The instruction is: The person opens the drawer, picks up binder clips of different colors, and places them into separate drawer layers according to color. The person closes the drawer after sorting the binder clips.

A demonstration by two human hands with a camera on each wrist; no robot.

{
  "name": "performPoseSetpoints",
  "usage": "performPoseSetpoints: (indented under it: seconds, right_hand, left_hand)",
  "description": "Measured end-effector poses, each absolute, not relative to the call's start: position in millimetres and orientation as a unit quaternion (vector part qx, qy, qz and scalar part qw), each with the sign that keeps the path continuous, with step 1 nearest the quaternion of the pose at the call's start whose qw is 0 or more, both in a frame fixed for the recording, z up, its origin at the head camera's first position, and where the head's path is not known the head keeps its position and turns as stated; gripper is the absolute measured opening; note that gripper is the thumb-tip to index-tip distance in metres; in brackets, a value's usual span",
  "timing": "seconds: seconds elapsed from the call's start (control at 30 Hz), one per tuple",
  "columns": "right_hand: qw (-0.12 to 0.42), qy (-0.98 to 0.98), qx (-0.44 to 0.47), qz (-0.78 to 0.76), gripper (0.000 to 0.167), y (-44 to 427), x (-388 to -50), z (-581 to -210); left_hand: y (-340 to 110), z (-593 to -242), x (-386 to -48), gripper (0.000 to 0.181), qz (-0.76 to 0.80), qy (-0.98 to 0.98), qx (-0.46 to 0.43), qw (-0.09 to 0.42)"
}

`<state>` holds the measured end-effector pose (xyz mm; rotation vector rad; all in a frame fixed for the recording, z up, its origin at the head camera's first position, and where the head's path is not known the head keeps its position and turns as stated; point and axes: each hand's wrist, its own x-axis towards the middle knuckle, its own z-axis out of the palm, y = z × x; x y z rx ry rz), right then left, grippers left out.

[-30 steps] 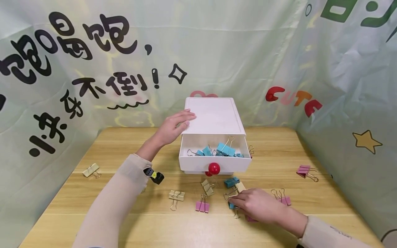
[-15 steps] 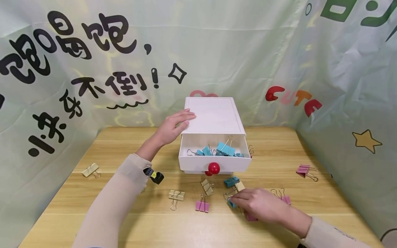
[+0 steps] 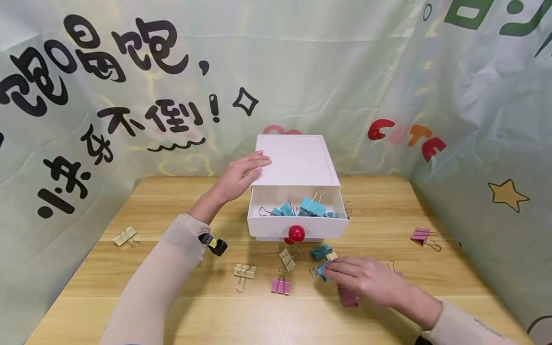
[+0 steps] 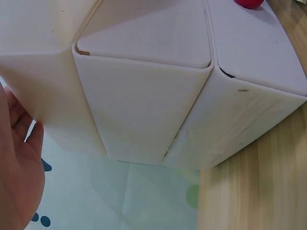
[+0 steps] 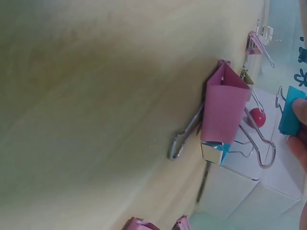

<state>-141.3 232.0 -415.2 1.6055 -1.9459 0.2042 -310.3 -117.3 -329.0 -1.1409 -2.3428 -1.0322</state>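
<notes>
My right hand [image 3: 373, 281] pinches a blue binder clip [image 3: 321, 272] between thumb and fingertips. In the right wrist view the same blue binder clip [image 5: 290, 114] appears off the tabletop. Close by lie another blue binder clip [image 3: 321, 252], a partly covered cream one [image 3: 331, 257] and a pink one [image 3: 348, 297] under the hand. My left hand [image 3: 239, 178] rests on the top left edge of a white drawer box [image 3: 297, 160], fingers extended. Its top drawer [image 3: 276, 227] is pulled out and holds several blue binder clips [image 3: 313, 207].
Cream clips [image 3: 287, 259] and a pink clip [image 3: 281, 287] lie before the box. A cream clip [image 3: 125, 236] is at far left, a pink clip [image 3: 421, 236] at right. Red knobs [image 3: 296, 233] stick out from the drawers. A printed curtain [image 3: 327, 76] hangs behind the table.
My right hand has drawn slightly right and up with the blue binder clip, uncovering more of the pink clip under it. The left hand stays on the box.
</notes>
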Motion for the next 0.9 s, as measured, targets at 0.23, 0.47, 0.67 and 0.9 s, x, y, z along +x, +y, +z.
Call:
performPoseSetpoints:
  seconds: [0.23,0.47,0.67,0.9]
  right_hand:
    - [0.357,-0.689,0.625,0.085,0.035,230.5,-142.4,-401.1]
    - [0.42,-0.64,0.636,0.098,0.028,223.6,-142.6,-377.2]
    - [0.443,-0.62,0.64,0.099,0.027,220.5,-140.3,-359.2]
    - [0.452,-0.602,0.649,0.116,0.026,215.8,-142.1,-339.7]
  left_hand:
    - [-118.3,-329.1,-309.7,0.038,-0.364,-0.825,-0.399,0.166]
    - [-118.5,-329.3,-309.4,0.038,-0.362,-0.827,-0.397,0.166]
    - [-118.1,-329.1,-309.1,0.037,-0.364,-0.825,-0.398,0.167]
    - [-118.1,-329.1,-309.7,0.038,-0.365,-0.825,-0.398,0.165]
